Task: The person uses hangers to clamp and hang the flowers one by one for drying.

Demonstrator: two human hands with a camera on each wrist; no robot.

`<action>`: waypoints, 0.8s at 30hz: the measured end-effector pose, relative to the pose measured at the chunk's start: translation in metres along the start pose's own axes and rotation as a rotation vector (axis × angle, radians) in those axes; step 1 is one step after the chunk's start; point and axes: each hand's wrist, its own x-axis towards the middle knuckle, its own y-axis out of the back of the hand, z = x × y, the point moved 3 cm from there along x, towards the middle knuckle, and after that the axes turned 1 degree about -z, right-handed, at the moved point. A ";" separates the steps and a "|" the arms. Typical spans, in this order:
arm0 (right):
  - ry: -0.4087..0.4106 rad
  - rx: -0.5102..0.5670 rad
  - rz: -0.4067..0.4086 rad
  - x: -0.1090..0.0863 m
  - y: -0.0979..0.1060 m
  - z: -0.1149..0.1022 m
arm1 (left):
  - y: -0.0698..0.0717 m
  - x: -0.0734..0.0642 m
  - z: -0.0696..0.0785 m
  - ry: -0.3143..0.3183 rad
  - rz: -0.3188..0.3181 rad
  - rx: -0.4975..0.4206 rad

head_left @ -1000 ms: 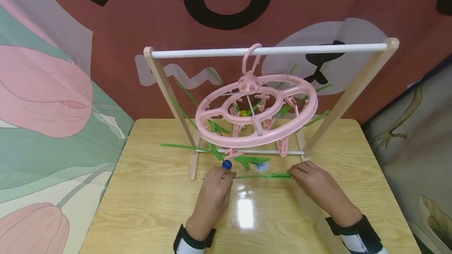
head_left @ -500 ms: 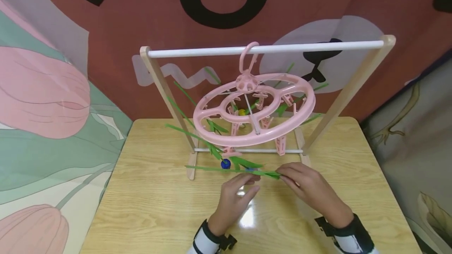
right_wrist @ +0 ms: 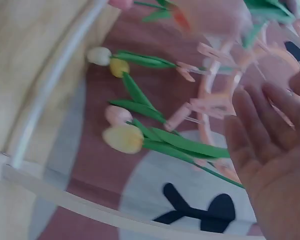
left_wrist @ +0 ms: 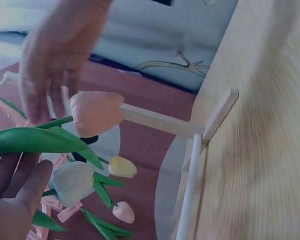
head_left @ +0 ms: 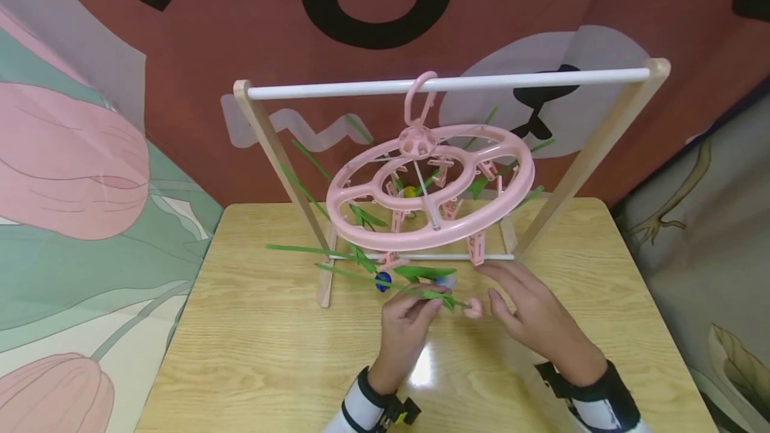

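My left hand (head_left: 402, 336) pinches the green stem of an artificial pink tulip (head_left: 473, 308), whose bloom points right. In the left wrist view the tulip's bloom (left_wrist: 96, 114) and long leaf are close to the camera. My right hand (head_left: 538, 316) is just right of the bloom, fingers extended and holding nothing. Its fingertips are near a pink clothes peg (head_left: 476, 249); whether they touch it I cannot tell. The peg hangs from a round pink drying hanger (head_left: 421, 240). A dark blue tulip (head_left: 383, 281) and a pale blue one (head_left: 445, 281) hang upside down near my left hand.
A wooden frame with a white top bar (head_left: 337, 89) carries the hanger. More tulips, including a yellow one (right_wrist: 124, 138), hang bloom-down from pegs further back. The frame's lower bar (head_left: 445, 256) crosses behind the hands. A printed cloth (head_left: 240, 32) covers the wall behind.
My left hand has moved right and now holds the pink tulip's stem. The right hand has let go of the tulip, its fingers spreading toward the hanging peg.
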 end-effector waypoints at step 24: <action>-0.192 0.665 0.048 0.068 0.025 -0.002 | 0.000 0.017 0.018 -0.094 -0.092 0.335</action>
